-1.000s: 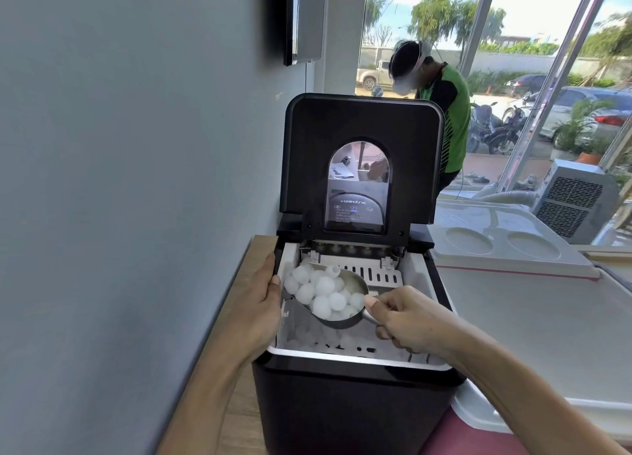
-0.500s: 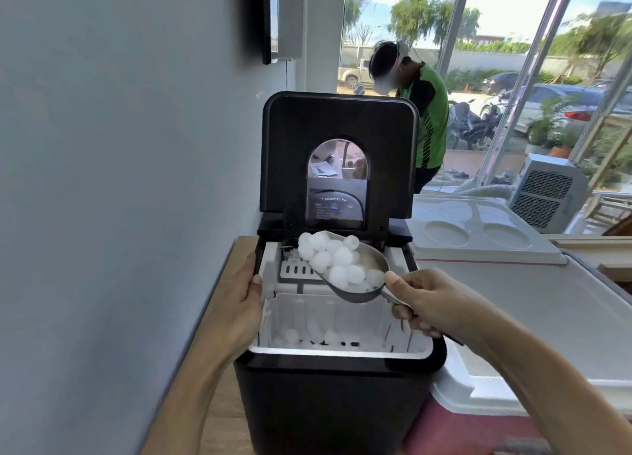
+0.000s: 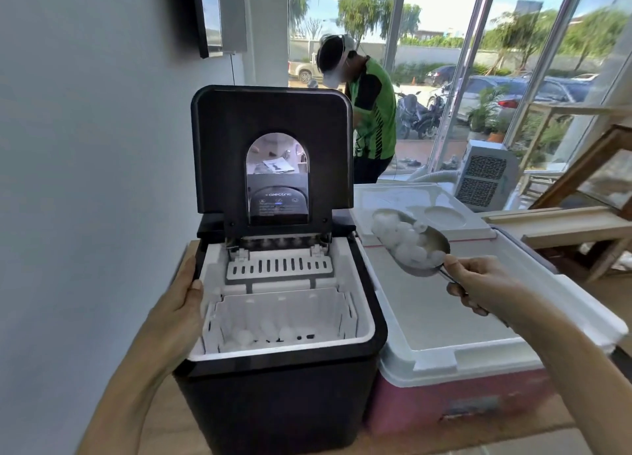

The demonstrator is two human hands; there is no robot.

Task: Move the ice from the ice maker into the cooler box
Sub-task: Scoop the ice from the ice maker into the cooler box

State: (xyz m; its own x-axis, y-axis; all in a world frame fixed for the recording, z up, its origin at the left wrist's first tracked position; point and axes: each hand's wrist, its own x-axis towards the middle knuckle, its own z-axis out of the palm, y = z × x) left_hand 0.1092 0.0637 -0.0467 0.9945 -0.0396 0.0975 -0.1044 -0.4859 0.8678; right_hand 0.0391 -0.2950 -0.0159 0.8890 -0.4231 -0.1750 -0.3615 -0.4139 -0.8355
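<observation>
The black ice maker [image 3: 280, 396] stands open, its lid [image 3: 273, 147] upright, and a few ice pieces [image 3: 263, 335] lie in its white basket. My left hand [image 3: 178, 314] grips the ice maker's left rim. My right hand [image 3: 478, 283] holds the handle of a metal scoop [image 3: 427, 246] heaped with round ice [image 3: 400, 236]. The scoop hangs over the pink cooler box [image 3: 461, 400], which sits right of the ice maker. The cooler's white inside [image 3: 427, 304] shows and its lid [image 3: 420, 201] lies at the back.
A grey wall [image 3: 85, 181] runs close on the left. Both boxes sit on a wooden counter [image 3: 164, 413]. A person in a green shirt [image 3: 372, 119] stands behind the ice maker by large windows. A white ventilated unit [image 3: 485, 174] and wooden frames [image 3: 581, 181] are at right.
My right hand has carried the loaded scoop up out of the ice maker and to the right, over the cooler box. My left hand has stayed on the ice maker's rim.
</observation>
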